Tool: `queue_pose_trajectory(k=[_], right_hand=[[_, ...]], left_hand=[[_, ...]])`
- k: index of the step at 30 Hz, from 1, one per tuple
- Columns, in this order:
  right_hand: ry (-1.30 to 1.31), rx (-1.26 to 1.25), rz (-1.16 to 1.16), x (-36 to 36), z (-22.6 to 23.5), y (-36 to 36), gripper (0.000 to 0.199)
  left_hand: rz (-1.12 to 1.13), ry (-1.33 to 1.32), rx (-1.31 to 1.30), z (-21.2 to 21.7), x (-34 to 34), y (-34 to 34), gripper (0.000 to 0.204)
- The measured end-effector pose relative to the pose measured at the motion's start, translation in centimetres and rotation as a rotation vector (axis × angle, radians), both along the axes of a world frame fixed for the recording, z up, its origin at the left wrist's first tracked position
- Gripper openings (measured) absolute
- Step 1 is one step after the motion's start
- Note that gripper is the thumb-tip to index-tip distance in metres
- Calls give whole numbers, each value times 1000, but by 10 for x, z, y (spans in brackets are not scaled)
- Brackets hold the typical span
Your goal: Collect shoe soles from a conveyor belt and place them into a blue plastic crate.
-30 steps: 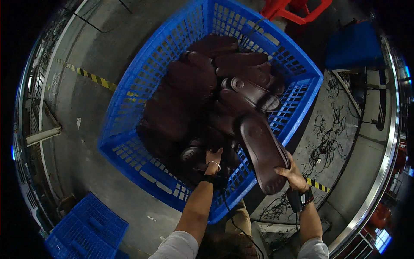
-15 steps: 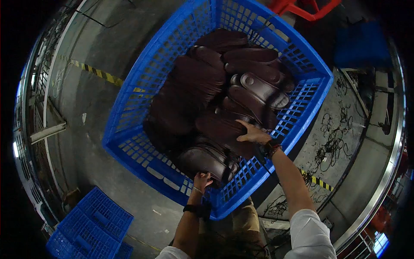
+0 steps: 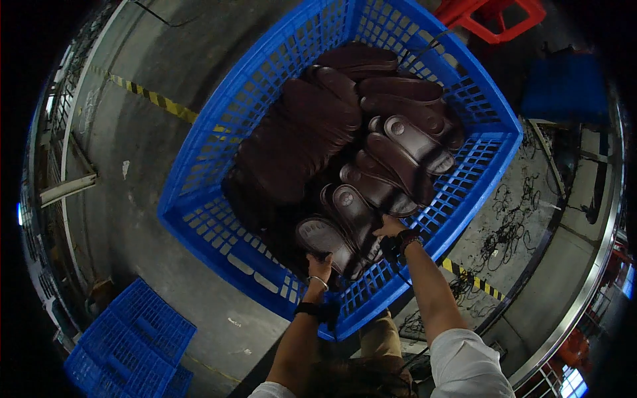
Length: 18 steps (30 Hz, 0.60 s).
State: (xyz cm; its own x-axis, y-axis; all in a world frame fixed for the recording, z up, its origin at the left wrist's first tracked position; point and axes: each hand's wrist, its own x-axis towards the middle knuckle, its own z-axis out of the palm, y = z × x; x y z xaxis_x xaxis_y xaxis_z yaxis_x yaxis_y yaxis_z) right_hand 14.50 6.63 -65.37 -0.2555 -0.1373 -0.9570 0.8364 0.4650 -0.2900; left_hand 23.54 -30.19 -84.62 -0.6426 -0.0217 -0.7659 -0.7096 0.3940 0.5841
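Dark brown shoe soles (image 3: 405,136) lie piled and overlapping inside a large blue plastic basket (image 3: 232,242). At the basket's near end, my left hand (image 3: 320,268) has its fingers curled at the lower end of a shiny sole (image 3: 324,240). My right hand (image 3: 390,229) is closed at the edge of a neighbouring sole (image 3: 353,211) with a round mark at one end. Both hands reach over the near rim, and their fingertips are partly hidden among the soles.
Stacked blue crates (image 3: 136,338) stand on the floor at lower left. A red plastic object (image 3: 504,26) is beyond the basket at upper right, near a blue container (image 3: 564,86). Dark loops of cord (image 3: 511,225) lie right of the basket, and striped tape (image 3: 156,99) marks the floor.
My right hand has drawn nearer from its spread position over a flat sole, and its fingers have closed. Soles between the hands have shifted, showing a round-marked one. The view has moved slightly.
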Motion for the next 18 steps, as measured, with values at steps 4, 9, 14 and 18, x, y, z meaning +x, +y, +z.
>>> queue_pose_trajectory(k=[4, 9, 14, 18], right_hand=[[439, 716, 337, 26, 15, -26, 57], [773, 650, 672, 56, 48, -64, 50], [501, 459, 686, 73, 60, -28, 58], [472, 302, 558, 45, 167, -12, 55]], left_hand=[[60, 29, -63, 4, 21, 43, 87], [-208, -4, -9, 67, 2, 57, 86], [-582, 491, 117, 162, -48, 41, 78], [-16, -9, 184, 325, -118, 24, 52]])
